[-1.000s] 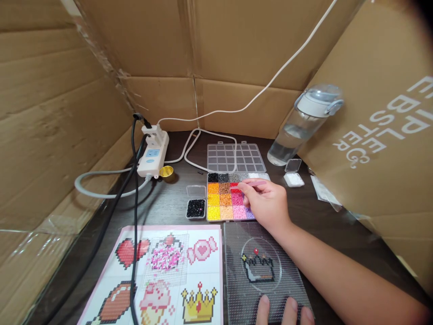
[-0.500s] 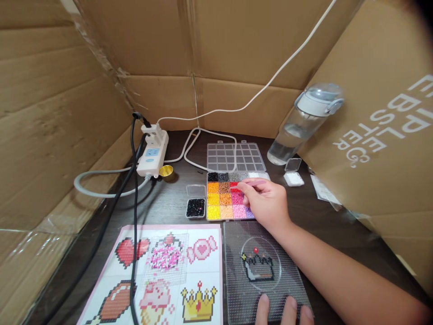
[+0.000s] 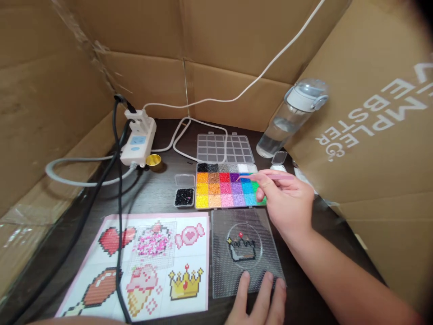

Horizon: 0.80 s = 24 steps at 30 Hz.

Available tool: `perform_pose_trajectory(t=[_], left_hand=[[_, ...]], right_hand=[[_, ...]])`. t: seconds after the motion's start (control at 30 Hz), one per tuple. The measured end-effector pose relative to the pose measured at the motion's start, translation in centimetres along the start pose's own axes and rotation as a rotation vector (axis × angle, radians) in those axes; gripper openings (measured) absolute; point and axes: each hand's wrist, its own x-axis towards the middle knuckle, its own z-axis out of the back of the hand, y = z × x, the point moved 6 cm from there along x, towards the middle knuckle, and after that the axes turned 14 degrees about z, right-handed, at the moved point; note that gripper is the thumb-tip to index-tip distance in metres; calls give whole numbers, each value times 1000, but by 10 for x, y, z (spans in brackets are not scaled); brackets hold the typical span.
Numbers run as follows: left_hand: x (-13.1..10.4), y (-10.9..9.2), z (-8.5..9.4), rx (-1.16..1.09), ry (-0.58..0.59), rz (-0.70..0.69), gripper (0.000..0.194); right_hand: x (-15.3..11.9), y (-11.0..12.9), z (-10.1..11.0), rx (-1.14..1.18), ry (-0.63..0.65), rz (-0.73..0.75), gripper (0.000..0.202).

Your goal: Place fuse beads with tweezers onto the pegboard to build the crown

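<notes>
Tweezers have slid from the red beads to the purple

Nearest me, toward the front edge of the desk, the left hand lies with its fingers spread, gripping nothing, fingertips over the near part of a clear pegboard; they have kept their place there. Farther up that board, inside a clear ring, sits a bead crown, outlined in black with a red bit on top. Toward the desk's left edge, just beside the pegboard, is a pattern sheet, with a small clear board of pink and white beads on it and a black cord across it.

Beyond, the right hand is closed around the pink tweezers, their tips at the purple compartment of the bead box. Whether they pinch a bead I can't tell. The box's lid is folded back; a little box of black beads stands open just beside it.

A gold cup and a power strip sit toward the desk's back left corner, a water bottle toward the back right, against cardboard walls.
</notes>
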Motion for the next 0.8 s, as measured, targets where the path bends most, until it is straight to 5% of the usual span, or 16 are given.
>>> perform_pose_trajectory(t=[0.07,0.33,0.5,0.8], left_hand=[[6,0,6,-58,118,-200,36],[12,-2,11,-193,365,-217,33],[10,-3,10,-205,473,-217,37],[8,-6,10,-247,588,-219,44]], right_hand=[[-8,10,21,18,-46,23,15],[-91,0,81,-37,-74,-160,11],[-129,-7,82,-63,10,-281,11],[-131,-2,81,-210,19,-277,14]])
